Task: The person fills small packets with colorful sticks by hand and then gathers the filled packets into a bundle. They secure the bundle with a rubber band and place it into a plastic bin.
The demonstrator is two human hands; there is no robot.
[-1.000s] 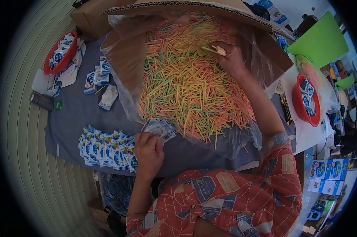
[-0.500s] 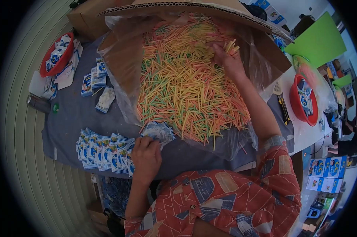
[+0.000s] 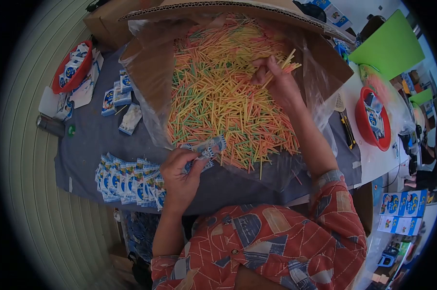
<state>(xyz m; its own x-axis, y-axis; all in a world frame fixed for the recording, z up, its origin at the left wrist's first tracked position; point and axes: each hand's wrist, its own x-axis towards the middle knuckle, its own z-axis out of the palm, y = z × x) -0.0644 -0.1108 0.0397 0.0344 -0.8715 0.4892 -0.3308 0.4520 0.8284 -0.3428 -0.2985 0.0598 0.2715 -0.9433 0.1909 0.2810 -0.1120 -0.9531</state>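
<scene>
My left hand [image 3: 181, 169] is closed on a small clear packet [image 3: 210, 146] with blue-and-white striped ends, lifted near the front edge of a box of thin coloured sticks [image 3: 228, 106]. The sticks are yellow, pink, orange and green, heaped on a clear plastic liner. Over the right part of the heap, my right hand [image 3: 278, 81] grips several yellow and pinkish sticks [image 3: 289, 62], which poke out past the thumb side. Beside my left hand, rows of overlapping blue-and-white packets [image 3: 126, 181] lie on the grey cloth.
A red bowl [image 3: 78, 72] of packets stands at the far left, another red bowl [image 3: 371, 121] at the right. Small boxes [image 3: 116, 99] lie left of the carton [image 3: 151, 82]. A yellow-black cutter [image 3: 346, 130] and a dark flask [image 3: 50, 125] rest near the table's sides.
My left hand has picked up the packet from the cloth and raised it, thumb now on it. My right hand has turned and lifted slightly, its sticks more exposed.
</scene>
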